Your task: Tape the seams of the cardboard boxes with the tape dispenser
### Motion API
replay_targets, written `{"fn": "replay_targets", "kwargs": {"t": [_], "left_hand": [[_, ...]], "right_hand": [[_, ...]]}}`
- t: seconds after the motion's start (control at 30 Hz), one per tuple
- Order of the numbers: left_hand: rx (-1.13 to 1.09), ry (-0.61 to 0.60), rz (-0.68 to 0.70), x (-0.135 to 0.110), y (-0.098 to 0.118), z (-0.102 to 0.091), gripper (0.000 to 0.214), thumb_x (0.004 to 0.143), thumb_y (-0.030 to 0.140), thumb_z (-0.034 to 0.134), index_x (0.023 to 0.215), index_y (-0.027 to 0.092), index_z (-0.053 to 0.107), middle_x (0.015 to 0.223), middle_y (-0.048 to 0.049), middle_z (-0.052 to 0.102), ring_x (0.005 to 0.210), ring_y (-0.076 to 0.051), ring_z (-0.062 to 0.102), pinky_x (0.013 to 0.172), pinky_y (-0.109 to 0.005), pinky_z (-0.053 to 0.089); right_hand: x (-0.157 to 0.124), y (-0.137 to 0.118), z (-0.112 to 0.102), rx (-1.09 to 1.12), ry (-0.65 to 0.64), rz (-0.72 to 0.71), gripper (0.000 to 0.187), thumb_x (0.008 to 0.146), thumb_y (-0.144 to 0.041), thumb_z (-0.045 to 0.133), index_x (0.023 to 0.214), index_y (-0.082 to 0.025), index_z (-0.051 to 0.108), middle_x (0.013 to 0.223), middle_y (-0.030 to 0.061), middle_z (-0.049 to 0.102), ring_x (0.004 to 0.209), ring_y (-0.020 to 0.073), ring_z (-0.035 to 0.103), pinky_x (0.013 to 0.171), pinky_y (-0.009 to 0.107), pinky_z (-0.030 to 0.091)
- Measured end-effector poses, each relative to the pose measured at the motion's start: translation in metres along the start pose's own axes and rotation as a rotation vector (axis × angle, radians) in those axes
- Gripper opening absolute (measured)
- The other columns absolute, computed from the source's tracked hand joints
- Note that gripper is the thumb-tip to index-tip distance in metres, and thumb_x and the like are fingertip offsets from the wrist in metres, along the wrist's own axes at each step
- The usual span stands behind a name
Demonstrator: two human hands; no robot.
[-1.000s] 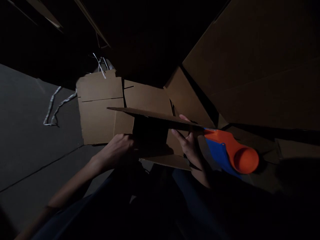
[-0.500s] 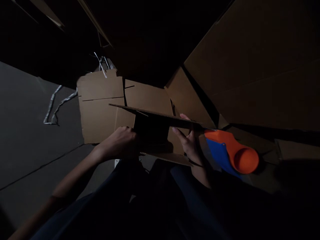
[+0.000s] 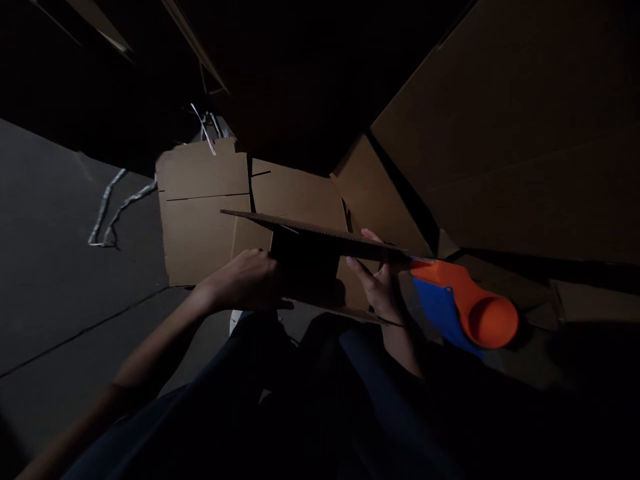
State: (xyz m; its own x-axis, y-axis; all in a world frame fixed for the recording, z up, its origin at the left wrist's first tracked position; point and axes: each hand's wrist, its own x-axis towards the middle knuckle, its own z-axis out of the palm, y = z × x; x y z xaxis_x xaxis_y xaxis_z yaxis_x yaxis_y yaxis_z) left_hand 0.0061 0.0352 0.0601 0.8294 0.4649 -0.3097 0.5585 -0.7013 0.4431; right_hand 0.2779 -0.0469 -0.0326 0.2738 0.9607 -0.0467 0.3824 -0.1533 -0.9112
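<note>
Lying between left grip (image 3: pixel 253 275) and right grip (image 3: pixel 376 283): cardboard box (image 3: pixel 306 265).

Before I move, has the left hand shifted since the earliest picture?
Yes. Judged against the floor seam, the left hand has moved up the picture and slightly right.

We see a grey floor (image 3: pixel 50 280) at the left, crossed at a slant by a thin dark line (image 3: pixel 85 331). Our light is dim, and the top middle and lower right lie in near-black shadow (image 3: pixel 300 80).
</note>
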Motion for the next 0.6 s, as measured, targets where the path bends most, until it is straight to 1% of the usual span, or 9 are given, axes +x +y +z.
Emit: {"fn": "replay_targets", "kwargs": {"t": [0.1, 0.17, 0.23, 0.37, 0.5, 0.6], "left_hand": [[-0.062, 0.033, 0.031, 0.0, 0.001, -0.001, 0.044, 0.087, 0.058, 0.064, 0.073, 0.018, 0.073, 0.057, -0.0053, 0.067, 0.051, -0.017, 0.064, 0.047, -0.026, 0.035], [-0.095, 0.044, 0.029, -0.001, 0.004, -0.005, 0.051, 0.088, 0.062, 0.062, 0.067, 0.017, 0.07, 0.054, -0.0048, 0.065, 0.05, -0.017, 0.063, 0.047, -0.026, 0.034], [-0.118, 0.028, 0.029, -0.001, 0.007, -0.01, 0.053, 0.088, 0.064, 0.061, 0.064, 0.017, 0.067, 0.052, -0.0036, 0.063, 0.047, -0.015, 0.061, 0.046, -0.025, 0.032], [-0.163, 0.028, 0.08, -0.001, 0.01, -0.016, 0.049, 0.09, 0.062, 0.061, 0.073, 0.017, 0.07, 0.053, -0.0021, 0.062, 0.046, -0.014, 0.058, 0.046, -0.026, 0.032], [-0.198, 0.045, 0.104, -0.001, 0.01, -0.018, 0.047, 0.092, 0.058, 0.06, 0.072, 0.017, 0.071, 0.058, -0.0037, 0.066, 0.049, -0.014, 0.06, 0.048, -0.027, 0.035], [-0.155, 0.111, 0.087, 0.002, 0.009, -0.019, 0.048, 0.092, 0.059, 0.059, 0.076, 0.016, 0.073, 0.062, -0.006, 0.069, 0.052, -0.016, 0.063, 0.049, -0.027, 0.037]], "right_hand": [[-0.001, -0.002, -0.001, -0.028, 0.004, -0.015, 0.065, 0.083, -0.048, 0.074, 0.141, -0.027, 0.052, 0.143, 0.0091, 0.054, 0.137, 0.0264, 0.047, 0.119, 0.053, 0.034], [-0.001, -0.005, -0.002, -0.042, 0.001, -0.02, 0.064, 0.083, -0.049, 0.073, 0.14, -0.027, 0.053, 0.143, 0.0091, 0.055, 0.135, 0.0265, 0.049, 0.118, 0.054, 0.034], [-0.001, -0.008, -0.003, -0.054, -0.003, -0.03, 0.064, 0.083, -0.049, 0.073, 0.139, -0.026, 0.054, 0.142, 0.0096, 0.056, 0.135, 0.0266, 0.049, 0.119, 0.054, 0.033], [-0.002, -0.005, -0.003, -0.026, -0.008, -0.015, 0.065, 0.084, -0.049, 0.072, 0.142, -0.028, 0.052, 0.145, 0.0089, 0.054, 0.137, 0.0262, 0.048, 0.119, 0.053, 0.034], [-0.003, 0.001, 0.0, 0.043, -0.006, 0.016, 0.067, 0.083, -0.048, 0.074, 0.143, -0.028, 0.051, 0.146, 0.0086, 0.053, 0.137, 0.0257, 0.048, 0.118, 0.052, 0.036], [-0.004, 0.0, 0.001, 0.048, -0.004, 0.014, 0.067, 0.084, -0.048, 0.073, 0.143, -0.028, 0.05, 0.145, 0.0085, 0.054, 0.135, 0.0249, 0.05, 0.118, 0.051, 0.037]]}}
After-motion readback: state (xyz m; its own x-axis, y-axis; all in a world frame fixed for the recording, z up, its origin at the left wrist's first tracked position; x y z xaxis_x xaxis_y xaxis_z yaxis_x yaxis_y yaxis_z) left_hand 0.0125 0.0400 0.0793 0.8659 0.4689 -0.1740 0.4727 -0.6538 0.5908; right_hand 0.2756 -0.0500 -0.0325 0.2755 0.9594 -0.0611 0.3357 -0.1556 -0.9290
